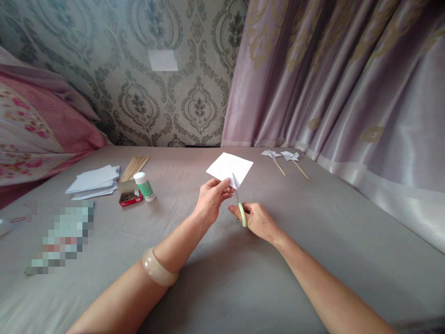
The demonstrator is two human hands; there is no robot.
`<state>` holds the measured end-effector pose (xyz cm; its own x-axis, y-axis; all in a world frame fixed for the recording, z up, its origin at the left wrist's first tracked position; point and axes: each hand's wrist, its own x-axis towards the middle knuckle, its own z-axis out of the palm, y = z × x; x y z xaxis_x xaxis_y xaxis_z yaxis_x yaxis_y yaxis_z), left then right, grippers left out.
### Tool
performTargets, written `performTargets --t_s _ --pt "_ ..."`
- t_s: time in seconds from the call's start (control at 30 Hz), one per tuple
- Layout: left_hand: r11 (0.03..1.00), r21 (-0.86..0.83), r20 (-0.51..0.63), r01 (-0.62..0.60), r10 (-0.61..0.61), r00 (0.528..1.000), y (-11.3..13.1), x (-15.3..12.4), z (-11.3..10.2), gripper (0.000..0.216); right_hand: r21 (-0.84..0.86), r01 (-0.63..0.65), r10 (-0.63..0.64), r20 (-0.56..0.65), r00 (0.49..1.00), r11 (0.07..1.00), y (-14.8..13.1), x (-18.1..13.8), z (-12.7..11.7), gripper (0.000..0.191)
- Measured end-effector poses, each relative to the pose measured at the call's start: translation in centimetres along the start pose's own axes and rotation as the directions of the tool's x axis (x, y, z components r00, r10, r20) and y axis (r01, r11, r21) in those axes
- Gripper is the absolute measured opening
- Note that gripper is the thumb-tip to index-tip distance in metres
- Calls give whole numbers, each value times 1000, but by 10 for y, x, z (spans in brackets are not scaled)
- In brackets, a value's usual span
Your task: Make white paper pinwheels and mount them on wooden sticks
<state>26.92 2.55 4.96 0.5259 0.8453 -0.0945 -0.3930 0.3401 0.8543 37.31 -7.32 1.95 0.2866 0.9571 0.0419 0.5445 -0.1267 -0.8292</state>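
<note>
My left hand (212, 198) pinches the near corner of a white square sheet of paper (230, 168) and holds it up over the grey bed sheet (313, 232). My right hand (256, 219) is closed round the pale green handle of small scissors (241, 209). The scissor blades point up into the paper's near corner, where a short cut shows. A pale bangle (158, 267) sits on my left forearm.
To the left lie a stack of white papers (93, 181), a bundle of wooden sticks (135, 167), a small open box of pins (129, 195) and a glue bottle (144, 186). Two finished paper pinwheels (282, 156) lie by the curtain (347, 93). Pillows (34, 125) are at far left.
</note>
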Motion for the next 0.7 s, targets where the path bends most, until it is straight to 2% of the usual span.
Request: performTargets --t_s 0.3,0.7 --pt "999 -44 -33 5 -6 999 0 3 -2 9 34 -2 1 22 1000 999 1 0 3 52" --pt "999 -53 -25 -11 10 1000 -4 5 -5 12 22 -7 6 25 1000 1000 2 1 3 49"
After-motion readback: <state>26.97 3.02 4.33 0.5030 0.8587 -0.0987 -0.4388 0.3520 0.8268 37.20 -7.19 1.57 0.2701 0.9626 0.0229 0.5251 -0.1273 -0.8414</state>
